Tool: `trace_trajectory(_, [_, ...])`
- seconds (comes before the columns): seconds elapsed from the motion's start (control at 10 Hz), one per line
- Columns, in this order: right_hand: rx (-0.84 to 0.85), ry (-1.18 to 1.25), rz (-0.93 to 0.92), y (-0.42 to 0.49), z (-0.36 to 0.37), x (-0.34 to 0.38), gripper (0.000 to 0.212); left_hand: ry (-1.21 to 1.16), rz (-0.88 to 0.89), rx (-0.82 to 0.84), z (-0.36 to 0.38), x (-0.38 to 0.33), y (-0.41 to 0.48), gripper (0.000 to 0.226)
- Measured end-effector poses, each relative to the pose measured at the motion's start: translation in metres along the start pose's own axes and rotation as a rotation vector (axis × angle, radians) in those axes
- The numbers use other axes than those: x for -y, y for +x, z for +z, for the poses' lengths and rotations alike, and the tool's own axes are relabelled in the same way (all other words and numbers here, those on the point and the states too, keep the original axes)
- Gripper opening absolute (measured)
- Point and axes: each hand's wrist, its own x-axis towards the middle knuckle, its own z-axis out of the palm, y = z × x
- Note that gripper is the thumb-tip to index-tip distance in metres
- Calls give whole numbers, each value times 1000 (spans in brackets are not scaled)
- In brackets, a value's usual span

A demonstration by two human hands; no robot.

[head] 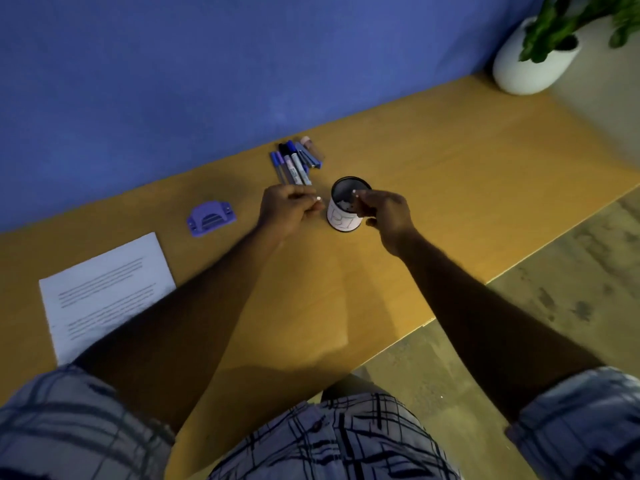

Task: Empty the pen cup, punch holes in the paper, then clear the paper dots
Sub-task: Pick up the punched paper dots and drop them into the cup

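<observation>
The pen cup (pixel 341 220), white with a dark inside, stands upright mid-table. My right hand (pixel 388 216) grips it from the right, with the index finger over the rim and the thumb on the side. Something small and pale lies at the bottom of the cup. Several pens and markers (pixel 294 161) lie in a bunch on the table just behind and left of the cup. My left hand (pixel 287 207) hovers at their near ends, fingers curled, with nothing visible in it. A purple hole punch (pixel 210 217) sits further left. The printed paper sheet (pixel 104 289) lies at the near left, partly under my left forearm.
The wooden table (pixel 450 188) runs along a blue wall. A white pot with a green plant (pixel 533 60) stands at the far right corner. The table's front edge runs diagonally, with bare floor (pixel 571 271) to the right.
</observation>
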Motion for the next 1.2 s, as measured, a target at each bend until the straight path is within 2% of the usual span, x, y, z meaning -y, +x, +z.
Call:
trace_trajectory(0.1, [-47,-235,-116,24,-9,12,20,179,64,28,18,-9,23,13])
trace_trajectory(0.3, [5,-817,-345,58,-17,18,20,574,250,94,46,-16,49,22])
trace_trajectory(0.4, [20,-976,-428,62,-19,20,19,691,309,114,53,-24,53,25])
trace_trajectory(0.6, [68,-1053,-432,69,-18,25,17,830,278,240,55,-31,64,27])
trace_trajectory(0.7, [104,-1091,-452,71,-17,27,23,855,296,284,57,-32,68,34])
trace_trajectory(0.9, [92,-1117,-454,73,-17,29,21,839,270,389,60,-33,71,37])
trace_trajectory(1.0, [102,-1143,-466,69,-17,31,22,811,245,388,59,-36,69,35])
trace_trajectory(1.2, [127,-1136,-470,67,-19,29,22,864,366,377,57,-35,68,29])
